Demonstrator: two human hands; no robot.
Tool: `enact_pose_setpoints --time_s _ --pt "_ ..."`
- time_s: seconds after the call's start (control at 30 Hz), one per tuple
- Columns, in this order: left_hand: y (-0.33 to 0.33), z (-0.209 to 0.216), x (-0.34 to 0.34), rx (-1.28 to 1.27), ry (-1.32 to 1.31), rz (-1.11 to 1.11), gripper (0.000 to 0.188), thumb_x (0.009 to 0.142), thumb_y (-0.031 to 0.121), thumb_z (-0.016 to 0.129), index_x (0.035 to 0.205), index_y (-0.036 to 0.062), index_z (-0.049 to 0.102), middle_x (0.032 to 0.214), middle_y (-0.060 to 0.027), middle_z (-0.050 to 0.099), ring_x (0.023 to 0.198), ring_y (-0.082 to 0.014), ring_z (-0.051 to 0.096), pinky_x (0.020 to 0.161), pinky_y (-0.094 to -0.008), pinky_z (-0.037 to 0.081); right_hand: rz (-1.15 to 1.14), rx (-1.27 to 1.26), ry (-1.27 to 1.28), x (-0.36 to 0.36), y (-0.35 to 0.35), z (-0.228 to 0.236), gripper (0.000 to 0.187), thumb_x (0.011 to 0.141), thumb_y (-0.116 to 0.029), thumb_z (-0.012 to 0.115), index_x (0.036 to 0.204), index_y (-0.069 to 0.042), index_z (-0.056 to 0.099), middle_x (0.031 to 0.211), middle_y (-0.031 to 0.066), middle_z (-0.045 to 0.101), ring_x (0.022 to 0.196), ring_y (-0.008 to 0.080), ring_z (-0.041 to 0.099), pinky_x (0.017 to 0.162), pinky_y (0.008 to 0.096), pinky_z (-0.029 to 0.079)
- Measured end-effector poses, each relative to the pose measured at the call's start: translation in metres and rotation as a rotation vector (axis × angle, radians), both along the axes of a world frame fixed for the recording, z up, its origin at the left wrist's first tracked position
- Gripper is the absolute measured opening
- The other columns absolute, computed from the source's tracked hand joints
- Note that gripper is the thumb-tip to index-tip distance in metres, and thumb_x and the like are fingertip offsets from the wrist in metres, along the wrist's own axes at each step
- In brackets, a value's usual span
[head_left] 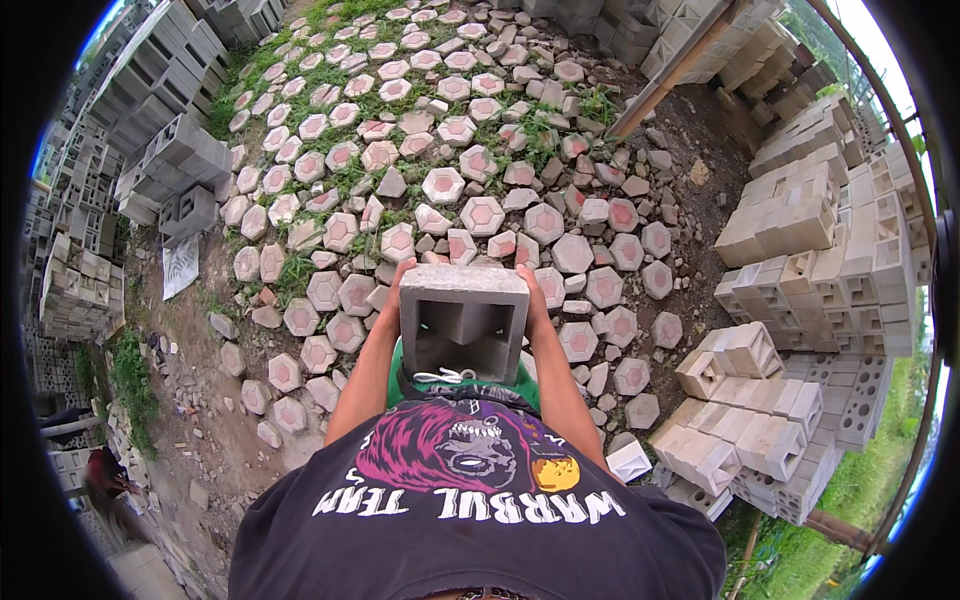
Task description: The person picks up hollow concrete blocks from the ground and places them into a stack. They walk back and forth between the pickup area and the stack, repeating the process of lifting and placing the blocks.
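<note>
A grey hollow concrete block [466, 282] is held in front of my waist, its two deep cavities facing up toward me. My left hand [396, 289] presses against its left side, and my right hand [534, 293] against its right side. Only the fingertips and the backs of both hands show; the rest of each grip is hidden by the block. Beneath and beyond it, hexagonal pavers [482, 215] with reddish centres lie on the ground, several of them loose or broken.
Stacks of pale hollow blocks [785, 215] rise on the right, with a lower pile [745, 425] nearer me. More grey blocks [180, 160] are stacked at left. A wooden post [675, 70] leans at the upper right. Rubble [640, 185] and grass lie among the pavers. Another person [110, 475] is at far left.
</note>
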State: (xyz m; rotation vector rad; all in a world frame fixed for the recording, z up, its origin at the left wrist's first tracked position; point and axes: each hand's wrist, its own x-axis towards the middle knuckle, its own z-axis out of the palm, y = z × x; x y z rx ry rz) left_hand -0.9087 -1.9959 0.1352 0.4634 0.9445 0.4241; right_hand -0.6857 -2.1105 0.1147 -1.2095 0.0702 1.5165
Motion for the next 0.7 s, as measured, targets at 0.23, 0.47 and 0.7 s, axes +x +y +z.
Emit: enact_pose_setpoints --time_s 0.23,0.47,0.7 --pt "0.068 -0.03 0.039 0.033 0.042 0.037 0.065 0.08 0.059 0.051 0.11 0.0022 0.06 0.1 -0.0115 0.066 0.086 -0.0217 0.062 0.081 -0.0319 0.047 -0.013 0.04 -0.022 0.051 0.068 -0.023 0.055 0.085 -0.05 0.053 0.11 -0.001 0.06 0.103 0.0123 0.065 0.09 0.0219 0.062 0.081 0.0328 0.048" --pt "0.177 -0.043 0.108 -0.004 0.003 -0.002 0.061 0.081 0.058 0.053 0.108 0.0037 0.06 0.098 -0.0107 0.065 0.085 -0.0205 0.061 0.079 -0.0303 0.047 0.016 0.056 0.005 0.115 0.167 -0.007 0.059 0.087 -0.052 0.048 0.111 0.001 0.059 0.104 0.0142 0.065 0.089 0.0237 0.063 0.082 0.0333 0.049" --pt "0.317 -0.032 0.176 0.105 0.054 -0.023 0.059 0.082 0.057 0.052 0.108 0.0045 0.061 0.096 -0.0089 0.065 0.082 -0.0189 0.061 0.077 -0.0312 0.048 -0.084 0.049 -0.024 0.178 0.302 -0.015 0.053 0.084 -0.05 0.051 0.104 -0.002 0.062 0.099 0.0133 0.066 0.085 0.0243 0.063 0.078 0.0347 0.05"
